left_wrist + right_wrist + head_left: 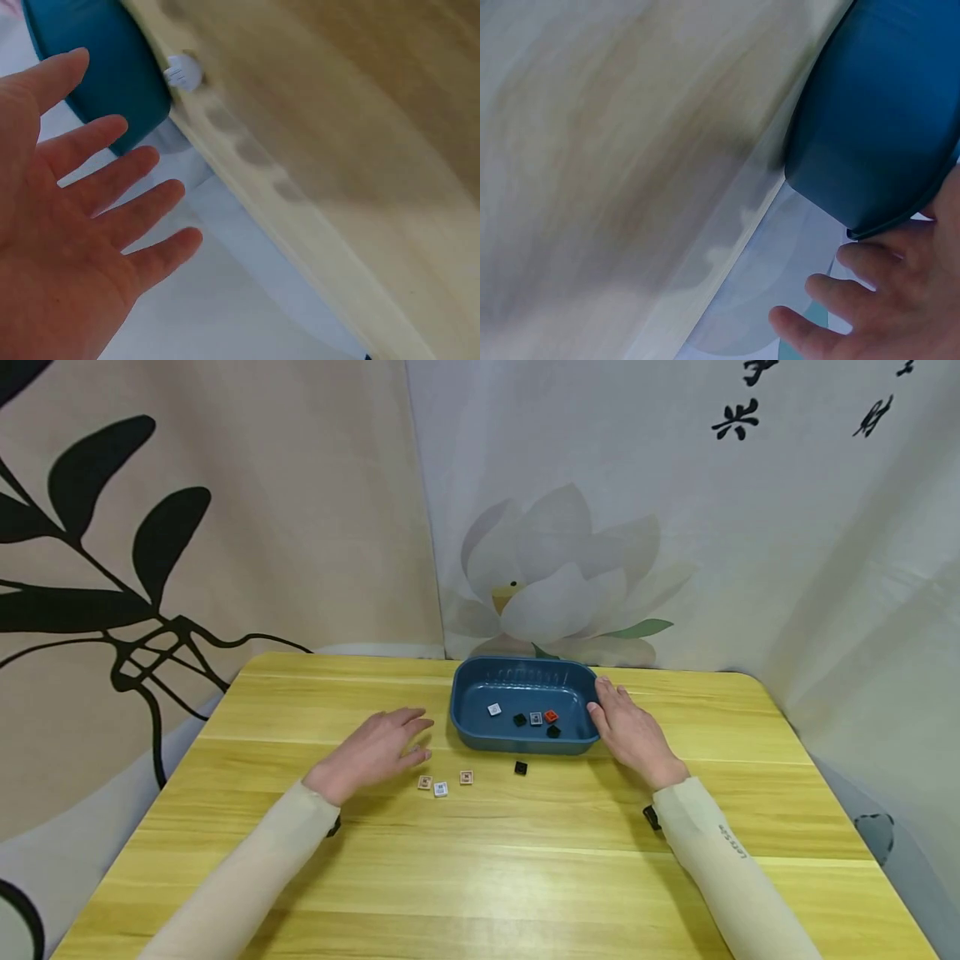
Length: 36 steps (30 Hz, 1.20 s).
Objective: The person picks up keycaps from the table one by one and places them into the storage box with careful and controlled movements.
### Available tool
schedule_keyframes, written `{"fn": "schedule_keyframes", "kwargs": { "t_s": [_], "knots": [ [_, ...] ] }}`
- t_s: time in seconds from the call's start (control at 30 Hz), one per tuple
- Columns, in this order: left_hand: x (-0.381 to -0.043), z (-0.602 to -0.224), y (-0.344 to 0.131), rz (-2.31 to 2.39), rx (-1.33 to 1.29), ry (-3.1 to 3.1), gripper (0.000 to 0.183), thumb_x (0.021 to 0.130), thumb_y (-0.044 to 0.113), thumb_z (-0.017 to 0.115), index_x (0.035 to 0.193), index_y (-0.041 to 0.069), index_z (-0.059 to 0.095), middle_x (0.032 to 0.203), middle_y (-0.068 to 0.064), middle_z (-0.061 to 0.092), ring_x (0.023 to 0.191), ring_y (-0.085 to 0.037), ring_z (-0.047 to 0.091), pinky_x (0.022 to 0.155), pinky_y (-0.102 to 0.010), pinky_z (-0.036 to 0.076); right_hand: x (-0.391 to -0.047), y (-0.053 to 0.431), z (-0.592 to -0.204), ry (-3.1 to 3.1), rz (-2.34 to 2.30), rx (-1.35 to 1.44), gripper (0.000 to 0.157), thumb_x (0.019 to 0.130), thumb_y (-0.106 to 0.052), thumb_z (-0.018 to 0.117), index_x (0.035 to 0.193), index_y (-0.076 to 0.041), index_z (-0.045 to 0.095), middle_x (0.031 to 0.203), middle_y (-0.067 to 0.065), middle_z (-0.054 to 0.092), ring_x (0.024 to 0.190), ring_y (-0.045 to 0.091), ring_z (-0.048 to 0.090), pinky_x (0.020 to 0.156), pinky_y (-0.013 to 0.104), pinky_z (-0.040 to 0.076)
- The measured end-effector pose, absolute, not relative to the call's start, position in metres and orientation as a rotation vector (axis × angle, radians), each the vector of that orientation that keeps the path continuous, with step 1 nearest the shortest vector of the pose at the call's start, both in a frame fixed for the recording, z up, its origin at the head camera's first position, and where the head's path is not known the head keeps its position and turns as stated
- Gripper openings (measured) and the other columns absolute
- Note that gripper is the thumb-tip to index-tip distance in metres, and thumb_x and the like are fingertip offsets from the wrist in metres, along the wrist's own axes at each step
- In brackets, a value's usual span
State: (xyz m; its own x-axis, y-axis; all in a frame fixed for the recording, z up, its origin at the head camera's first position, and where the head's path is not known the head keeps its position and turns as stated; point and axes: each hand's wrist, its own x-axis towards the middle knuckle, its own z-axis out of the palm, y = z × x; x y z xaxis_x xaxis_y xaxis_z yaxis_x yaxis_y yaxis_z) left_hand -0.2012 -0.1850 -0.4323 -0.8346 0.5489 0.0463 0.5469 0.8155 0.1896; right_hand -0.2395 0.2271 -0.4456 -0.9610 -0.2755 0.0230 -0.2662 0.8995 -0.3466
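Note:
A blue rectangular dish (525, 745) with rounded corners stands near the table's far edge. Inside it lie a red square piece (551, 716) and several small black and white ones. My right hand (633, 731) rests against the dish's right end, its fingers fairly straight along the rim; the right wrist view has them spread beside the dish wall (870, 112). My left hand (378, 747) hovers left of the dish, fingers apart and holding nothing. Below its fingertips are two cream pieces (467, 777) and a white piece (440, 789), with printed marks.
A black square piece (521, 768) sits on the table just in front of the dish. The wooden table (487, 877) ends close behind the dish, where a printed curtain (360, 527) hangs.

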Motion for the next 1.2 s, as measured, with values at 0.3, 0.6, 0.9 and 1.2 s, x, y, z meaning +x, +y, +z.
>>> {"fn": "schedule_keyframes", "kwargs": {
  "t_s": [0.3,0.6,0.9,1.2],
  "knots": [
    [-0.196,-0.441,-0.186,0.259,0.986,2.954,0.041,0.096,0.022,0.077,0.133,0.006,0.069,0.144,-0.022,0.058,0.13,-0.038,0.059,0.106,-0.055,0.048,-0.24,0.228,-0.445,3.031,-0.542,-0.44,0.062,0.115,-0.034,0.033,0.162,0.005,0.022,0.168,0.024,0.021,0.152,0.048,0.023,0.121,0.059,0.024],
    [-0.195,-0.444,-0.184,0.134,1.138,2.995,0.028,0.091,0.01,0.081,0.119,0.011,0.077,0.126,-0.015,0.067,0.107,-0.031,0.068,0.087,-0.044,0.058,-0.24,0.227,-0.444,3.027,-0.532,-0.437,0.062,0.115,-0.034,0.033,0.162,0.005,0.021,0.168,0.023,0.02,0.152,0.048,0.023,0.121,0.059,0.024],
    [-0.196,-0.448,-0.184,0.143,1.165,2.986,0.018,0.09,0.005,0.08,0.108,0.008,0.08,0.107,-0.009,0.071,0.094,-0.023,0.07,0.079,-0.037,0.059,-0.239,0.226,-0.444,3.033,-0.525,-0.444,0.062,0.115,-0.033,0.034,0.161,0.006,0.022,0.168,0.024,0.021,0.151,0.048,0.024,0.121,0.058,0.024],
    [-0.195,-0.45,-0.183,0.197,1.142,2.983,0.012,0.091,0.003,0.078,0.102,0.007,0.08,0.1,-0.007,0.069,0.086,-0.019,0.068,0.075,-0.033,0.059,-0.239,0.227,-0.444,3.032,-0.53,-0.444,0.061,0.115,-0.032,0.034,0.161,0.006,0.021,0.168,0.024,0.021,0.151,0.048,0.024,0.121,0.059,0.025]
  ]
}}
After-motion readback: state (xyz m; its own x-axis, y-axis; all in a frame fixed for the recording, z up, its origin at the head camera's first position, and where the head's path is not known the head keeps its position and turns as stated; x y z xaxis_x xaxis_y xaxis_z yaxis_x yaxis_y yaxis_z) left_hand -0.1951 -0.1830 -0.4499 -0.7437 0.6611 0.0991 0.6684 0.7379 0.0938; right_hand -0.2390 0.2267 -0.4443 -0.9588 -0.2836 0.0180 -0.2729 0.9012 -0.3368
